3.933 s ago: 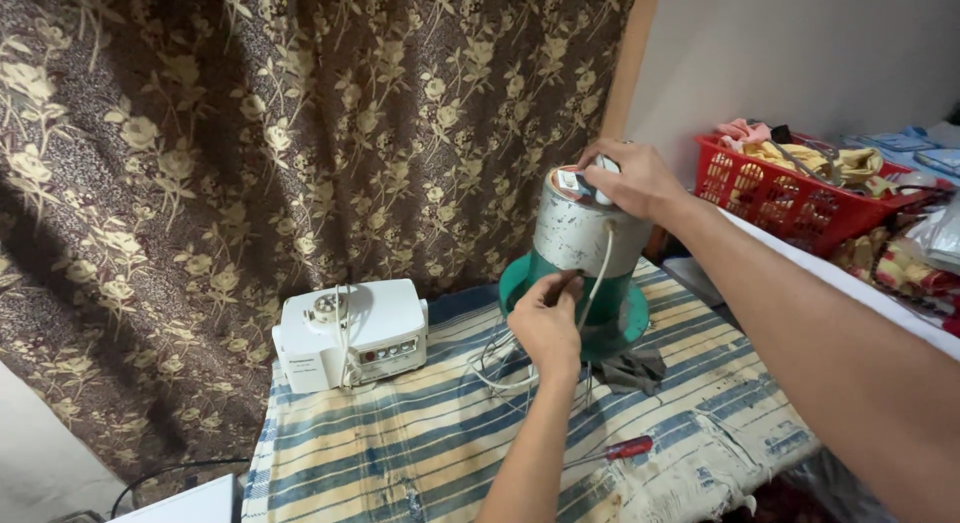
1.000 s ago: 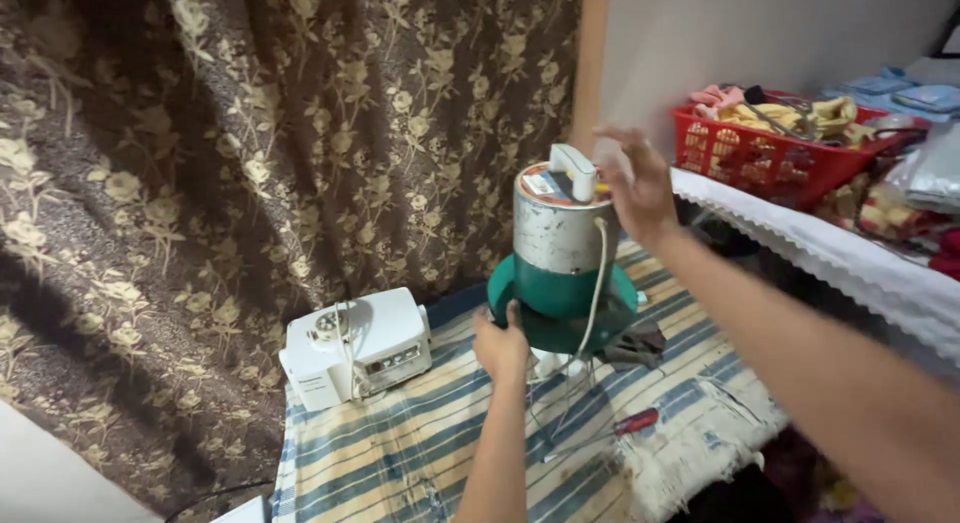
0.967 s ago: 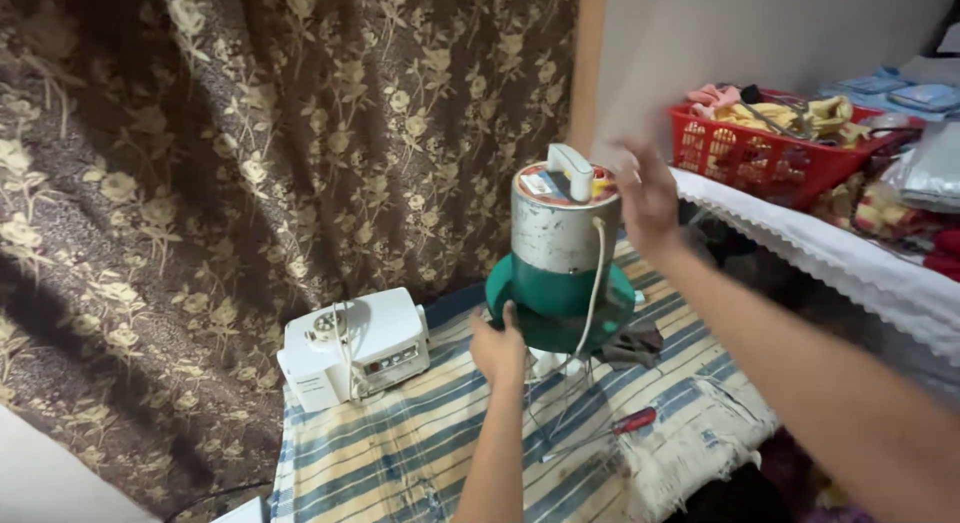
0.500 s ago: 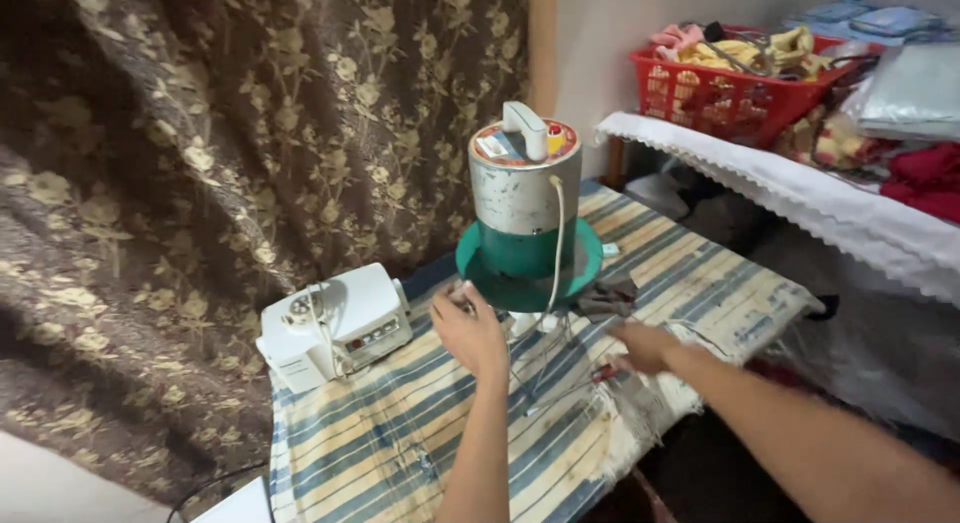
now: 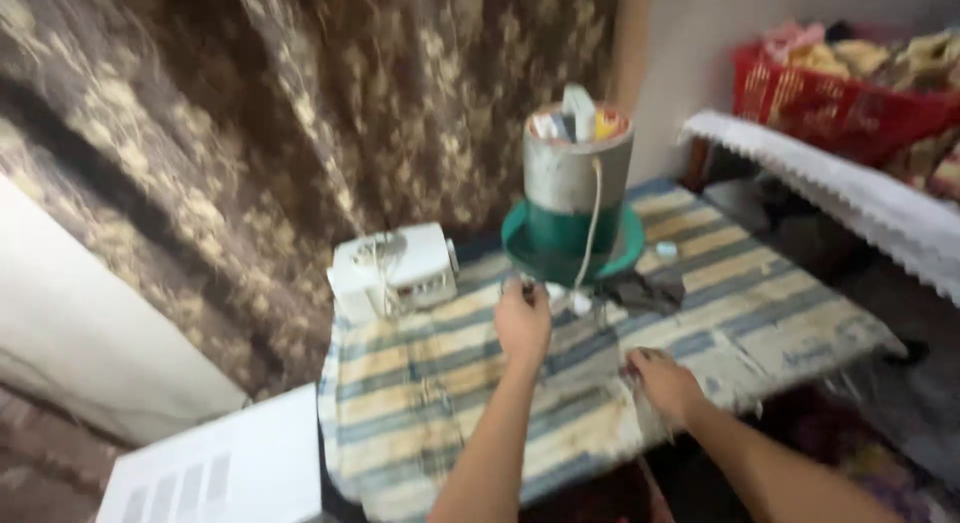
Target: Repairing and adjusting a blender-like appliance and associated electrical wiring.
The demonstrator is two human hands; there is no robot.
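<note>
Fingers of the left hand (image 5: 522, 323) curled toward the rim of the green base (image 5: 572, 248), touching or just short of it — blur hides whether anything is pinched, so grip cannot be told. Fingers of the right hand (image 5: 662, 381) bent down onto the striped cloth (image 5: 450, 383) near the counter's (image 5: 800, 328) front edge, apparently closed on something small there; too smeared to name or confirm. Grey metal cylinder (image 5: 577, 168) seated upright on the green base at the rear middle of the counter, long axis vertical, open top facing up and stuffed with small items, one pale piece standing proud. White cord (image 5: 590, 228) hanging down the cylinder's front to small pale bits on the cloth. Dark tool-like object (image 5: 645, 291) lying just right of the base. White boxy appliance (image 5: 395, 268) to the left of the base, apart from it. Patterned brown curtain (image 5: 300, 103) behind; red basket (image 5: 840, 88) of mixed goods on a lace-edged shelf at right. Progress, as judged: assembly standing whole and steady, neither hand on the cylinder itself; work on it seemingly at an early or between-steps stage, nothing visibly taken apart.
</note>
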